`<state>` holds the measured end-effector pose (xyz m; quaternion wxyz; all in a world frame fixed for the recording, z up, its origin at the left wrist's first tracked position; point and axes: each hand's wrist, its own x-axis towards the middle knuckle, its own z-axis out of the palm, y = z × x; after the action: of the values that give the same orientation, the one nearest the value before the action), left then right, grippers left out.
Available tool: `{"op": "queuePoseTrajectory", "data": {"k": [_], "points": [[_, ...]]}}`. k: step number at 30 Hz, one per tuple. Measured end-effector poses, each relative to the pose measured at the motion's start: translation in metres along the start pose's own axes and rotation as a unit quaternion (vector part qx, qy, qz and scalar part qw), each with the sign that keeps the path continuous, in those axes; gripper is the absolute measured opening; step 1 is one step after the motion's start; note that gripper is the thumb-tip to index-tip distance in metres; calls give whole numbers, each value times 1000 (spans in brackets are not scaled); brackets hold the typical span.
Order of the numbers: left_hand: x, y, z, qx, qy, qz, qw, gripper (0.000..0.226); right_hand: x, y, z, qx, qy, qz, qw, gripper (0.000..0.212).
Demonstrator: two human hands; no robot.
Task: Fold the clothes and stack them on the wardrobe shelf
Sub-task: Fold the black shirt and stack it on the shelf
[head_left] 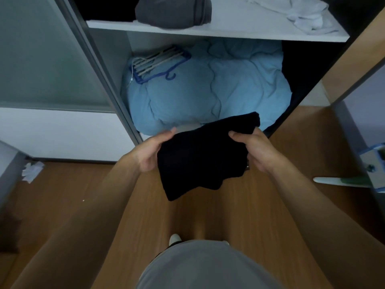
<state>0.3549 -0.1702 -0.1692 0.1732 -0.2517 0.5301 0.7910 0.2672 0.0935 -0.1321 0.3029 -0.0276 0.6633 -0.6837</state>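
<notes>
The black garment [200, 157] is held in the air in front of the open wardrobe, above the floor [83, 205]. It looks folded to a compact slab, with one loose corner drooping on the near side. The left hand [150, 151] grips its left edge, fingers curled under and thumb on top. The right hand [256, 151] pinches the right edge in the same way.

The folding seems nearly done, so the step in hand is probably the last tidy before stacking. The next move would be to lift the garment up and away to the shelf [208, 31], keeping the fold flat.

On the shelf a folded grey garment [173, 11] sits at the left and a crumpled white cloth [302, 13] at the right, with a bare stretch between them. That gap, or the top of the grey garment, is the open room. The shelf's near edge juts over the duvet [208, 84] and hangers [158, 63] below, and the door [41, 59] frame stands close on the left.
</notes>
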Motion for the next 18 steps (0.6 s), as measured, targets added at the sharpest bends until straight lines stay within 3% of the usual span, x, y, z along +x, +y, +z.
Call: {"op": "queuePoseTrajectory", "data": {"k": [3, 7, 10, 13, 18], "points": [[12, 2, -3, -25, 103, 37, 994, 64, 6, 3, 6, -33, 44, 1, 998, 26], [21, 2, -20, 81, 141, 91, 982, 31, 14, 22, 10, -47, 88, 33, 994, 25], [28, -5, -37, 117, 110, 108, 981, 31, 22, 37, 16, -80, 116, 43, 989, 60], [35, -13, -56, 164, 54, 119, 978, 45, 29, 45, 22, -174, 101, 32, 979, 88], [41, -13, -67, 386, 6, 105, 917, 89, 39, 50, 38, -404, 33, 68, 912, 77]]}}
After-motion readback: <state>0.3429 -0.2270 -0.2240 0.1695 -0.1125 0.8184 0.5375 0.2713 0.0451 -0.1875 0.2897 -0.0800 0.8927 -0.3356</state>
